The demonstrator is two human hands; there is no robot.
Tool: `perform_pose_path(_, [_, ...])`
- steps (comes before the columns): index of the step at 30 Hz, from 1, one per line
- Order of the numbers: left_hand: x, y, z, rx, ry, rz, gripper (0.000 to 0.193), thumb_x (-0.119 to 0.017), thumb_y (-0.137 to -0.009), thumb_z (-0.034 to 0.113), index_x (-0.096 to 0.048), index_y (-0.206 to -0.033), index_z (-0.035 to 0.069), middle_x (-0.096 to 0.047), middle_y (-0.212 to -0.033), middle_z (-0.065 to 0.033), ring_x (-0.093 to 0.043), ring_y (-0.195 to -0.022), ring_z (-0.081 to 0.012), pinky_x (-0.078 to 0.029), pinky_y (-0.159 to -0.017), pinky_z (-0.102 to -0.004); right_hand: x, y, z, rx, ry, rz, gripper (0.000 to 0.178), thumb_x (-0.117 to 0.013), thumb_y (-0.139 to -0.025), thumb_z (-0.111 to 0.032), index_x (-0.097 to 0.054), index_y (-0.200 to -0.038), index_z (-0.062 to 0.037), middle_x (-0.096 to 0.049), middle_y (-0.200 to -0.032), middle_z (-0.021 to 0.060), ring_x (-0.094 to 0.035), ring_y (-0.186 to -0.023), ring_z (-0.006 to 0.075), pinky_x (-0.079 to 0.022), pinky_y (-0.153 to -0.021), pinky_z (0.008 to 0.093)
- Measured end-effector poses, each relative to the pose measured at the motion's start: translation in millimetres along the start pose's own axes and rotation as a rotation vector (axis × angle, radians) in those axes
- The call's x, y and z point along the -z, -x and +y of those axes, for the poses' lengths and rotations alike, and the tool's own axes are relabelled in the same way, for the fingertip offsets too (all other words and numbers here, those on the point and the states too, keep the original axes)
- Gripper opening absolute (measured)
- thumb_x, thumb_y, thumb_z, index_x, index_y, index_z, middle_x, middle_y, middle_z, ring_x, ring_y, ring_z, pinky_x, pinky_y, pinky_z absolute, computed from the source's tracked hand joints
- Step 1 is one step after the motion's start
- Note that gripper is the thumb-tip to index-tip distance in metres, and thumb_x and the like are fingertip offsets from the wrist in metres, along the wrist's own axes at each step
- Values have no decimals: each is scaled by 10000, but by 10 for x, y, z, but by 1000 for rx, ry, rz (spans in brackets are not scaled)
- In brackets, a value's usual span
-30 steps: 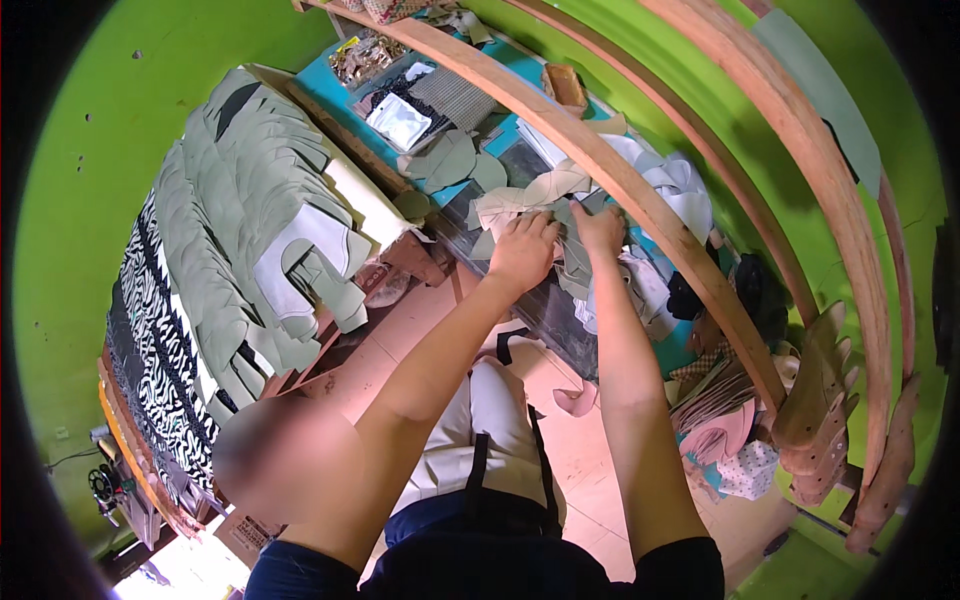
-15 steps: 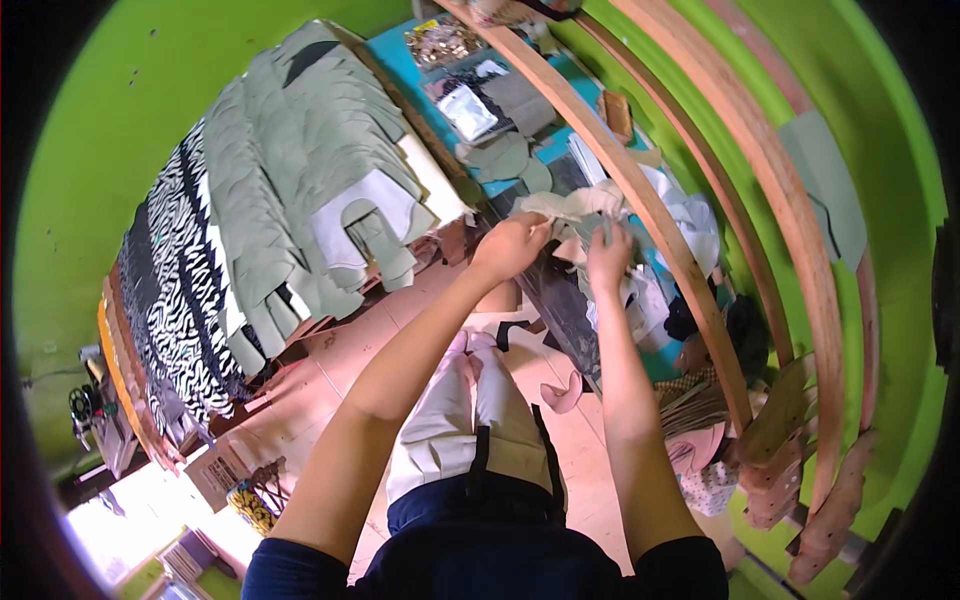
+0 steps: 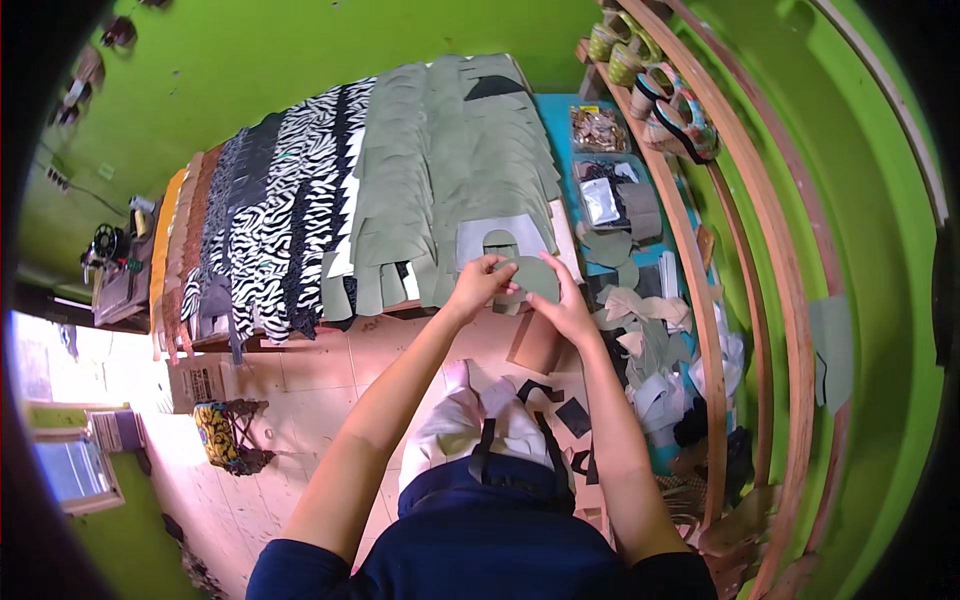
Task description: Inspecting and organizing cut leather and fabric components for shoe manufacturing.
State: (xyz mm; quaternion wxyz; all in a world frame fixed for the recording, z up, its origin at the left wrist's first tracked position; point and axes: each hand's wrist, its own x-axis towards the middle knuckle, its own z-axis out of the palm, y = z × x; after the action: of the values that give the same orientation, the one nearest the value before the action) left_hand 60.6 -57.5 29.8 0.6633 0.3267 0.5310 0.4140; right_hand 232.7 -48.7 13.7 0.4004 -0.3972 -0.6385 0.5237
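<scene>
Between my two hands is a grey-green cut piece with a rounded edge (image 3: 532, 274), which looks like flat leather or fabric. My left hand (image 3: 480, 288) pinches its left side with closed fingers. My right hand (image 3: 568, 308) grips the other side, thumb below and fingers at the top edge. Both hands are at the near edge of a big table, in front of a pale grey piece with a curved cut-out (image 3: 475, 236). Behind it lie long overlapping rows of grey-green cut pieces (image 3: 450, 150).
Zebra-print pieces (image 3: 265, 245) and brown strips (image 3: 203, 200) cover the table's left part. To the right, a blue-topped bench (image 3: 560, 115) bears plastic boxes (image 3: 600, 130) and scraps (image 3: 640, 315). Wooden rails (image 3: 745, 130) with sandals (image 3: 670, 110) run along it. A cardboard box (image 3: 195, 383) and patterned stool (image 3: 215, 435) stand on the floor.
Both hands have moved from the scraps on the blue-topped bench to the big table's front edge. They now hold the rounded grey-green piece. The view has turned left.
</scene>
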Motion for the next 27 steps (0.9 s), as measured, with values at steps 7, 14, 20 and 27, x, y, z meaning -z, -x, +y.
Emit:
perform_pose_path(7, [383, -154, 42, -195, -199, 306, 207, -592, -794, 185, -588, -865, -10, -614, -710, -72, -579, -621, -121, -457, -557, -245, -105, -648, -14, -252, -57, -75, 365, -594, -777, -56, -470, -1115, 1, -574, -936, 77, -532, -845, 124, -417, -756, 224])
perform_pose_path(14, [514, -342, 172, -145, -885, 460, 247, -577, -778, 305, -629, -827, 69, -623, -724, -98, -605, -680, -228, -461, -604, -331, -245, -1132, 119, -80, 351, 49, 214, -601, -725, -26, -581, -937, -43, -617, -781, 93, -582, -694, 160, -455, -634, 271])
perform_pose_path(20, [557, -465, 139, -210, -1125, 529, 217, -543, -775, 288, -626, -822, 93, -615, -805, -114, -588, -751, -298, -467, -629, -377, -356, -1288, 284, 85, 600, 23, 196, -605, -725, -50, -567, -917, -38, -603, -848, 154, -585, -785, 304, -460, -683, 354])
perform_pose_path(27, [504, -480, 196, -240, -1381, 516, 294, -531, -770, 240, -534, -1009, 68, -508, -1109, -74, -502, -981, -233, -430, -755, -375, -424, -1212, 138, 232, 972, 15, 372, -535, -756, -89, -477, -1123, -62, -496, -1128, 123, -474, -1038, 275, -391, -838, 383])
